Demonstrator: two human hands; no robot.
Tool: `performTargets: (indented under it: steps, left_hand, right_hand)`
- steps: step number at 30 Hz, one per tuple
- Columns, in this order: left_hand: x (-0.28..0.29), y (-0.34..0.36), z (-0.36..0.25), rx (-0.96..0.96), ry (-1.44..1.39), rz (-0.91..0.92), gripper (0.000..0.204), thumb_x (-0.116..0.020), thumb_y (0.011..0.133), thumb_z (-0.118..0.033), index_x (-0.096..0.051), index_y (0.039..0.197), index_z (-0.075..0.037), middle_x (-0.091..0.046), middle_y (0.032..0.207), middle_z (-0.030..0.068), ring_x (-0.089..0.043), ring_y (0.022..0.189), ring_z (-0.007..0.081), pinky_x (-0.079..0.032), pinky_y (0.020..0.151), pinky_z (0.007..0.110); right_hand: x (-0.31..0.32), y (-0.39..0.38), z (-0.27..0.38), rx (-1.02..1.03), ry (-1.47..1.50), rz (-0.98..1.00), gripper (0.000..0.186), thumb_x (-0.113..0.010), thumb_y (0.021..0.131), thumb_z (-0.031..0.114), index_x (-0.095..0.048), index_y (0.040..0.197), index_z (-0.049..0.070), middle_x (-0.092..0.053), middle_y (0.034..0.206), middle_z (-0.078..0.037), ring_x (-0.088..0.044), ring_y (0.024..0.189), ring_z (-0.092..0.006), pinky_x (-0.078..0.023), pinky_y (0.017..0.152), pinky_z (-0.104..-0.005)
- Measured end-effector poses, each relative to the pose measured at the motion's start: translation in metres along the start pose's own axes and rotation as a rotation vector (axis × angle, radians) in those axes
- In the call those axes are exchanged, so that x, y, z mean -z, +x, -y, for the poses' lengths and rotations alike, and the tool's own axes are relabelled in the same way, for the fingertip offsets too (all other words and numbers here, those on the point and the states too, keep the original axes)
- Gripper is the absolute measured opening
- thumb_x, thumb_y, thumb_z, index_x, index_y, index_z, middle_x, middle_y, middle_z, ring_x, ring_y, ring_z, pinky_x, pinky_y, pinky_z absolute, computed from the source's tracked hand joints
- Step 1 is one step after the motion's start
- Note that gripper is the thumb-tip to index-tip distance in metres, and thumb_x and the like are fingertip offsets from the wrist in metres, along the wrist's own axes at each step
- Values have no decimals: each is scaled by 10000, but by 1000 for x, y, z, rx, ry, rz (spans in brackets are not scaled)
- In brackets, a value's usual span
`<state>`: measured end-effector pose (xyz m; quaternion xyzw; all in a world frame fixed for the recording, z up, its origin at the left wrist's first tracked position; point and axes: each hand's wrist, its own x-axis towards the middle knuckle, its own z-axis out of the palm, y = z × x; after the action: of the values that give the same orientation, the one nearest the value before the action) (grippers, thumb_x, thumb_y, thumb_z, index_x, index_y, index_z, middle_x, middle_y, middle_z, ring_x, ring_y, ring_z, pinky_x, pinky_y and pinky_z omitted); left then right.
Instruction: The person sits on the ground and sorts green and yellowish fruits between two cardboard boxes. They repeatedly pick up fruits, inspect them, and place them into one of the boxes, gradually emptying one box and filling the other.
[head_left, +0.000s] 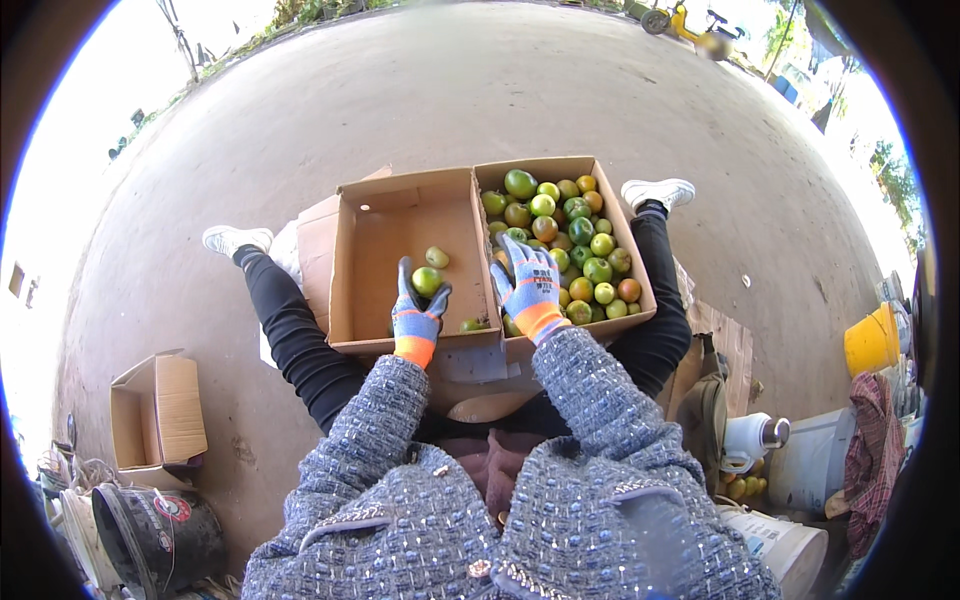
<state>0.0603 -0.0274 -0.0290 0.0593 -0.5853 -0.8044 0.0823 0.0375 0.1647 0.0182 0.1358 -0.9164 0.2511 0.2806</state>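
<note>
My left hand [415, 322], in a grey-blue glove with an orange cuff, holds a round green tomato [427, 282] between thumb and fingers, above the left cardboard box [385, 235]. A paler green tomato [437, 257] lies in that box just beyond it, and another sits near the box's front edge. My right hand [533, 284], gloved alike, rests over the left side of the right cardboard box [625, 225]. Its fingers are stretched out and spread over the tomatoes [580, 231], which are green to orange-red. Part of the pile under the palm is hidden.
Both boxes stand between my outstretched legs. At the left are a small cardboard box [160, 410] and a black bucket [160, 540]. At the right are a yellow bucket [872, 341], a white jug [745, 440], a checked cloth [873, 450] and flattened cardboard [728, 345].
</note>
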Motion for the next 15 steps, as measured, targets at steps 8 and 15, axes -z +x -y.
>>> performTargets:
  steps: [8, 15]
  left_hand:
    - [-17, -4, -1, -272, 948, -245, 977, -753, 765, -139, -146, 1528, -193, -109, 1552, 232, -224, 1420, 367, -277, 1133, 380]
    - [-21, -17, -13, -561, 944, -22, 962, -815, 693, -232, -285, 1492, -154, -186, 1524, 242, -304, 1362, 424, -329, 1092, 437]
  right_hand:
    - [-21, 2, -44, 63, -454, 389, 662, -696, 780, 304, -444, 1374, 156, -515, 1279, -111, -475, 1189, -337, -336, 1035, -456]
    - [-4, -9, -42, -311, 324, -80, 544, -743, 778, 227, -548, 1255, 54, -618, 1079, -124, -603, 984, -282, -445, 928, -394]
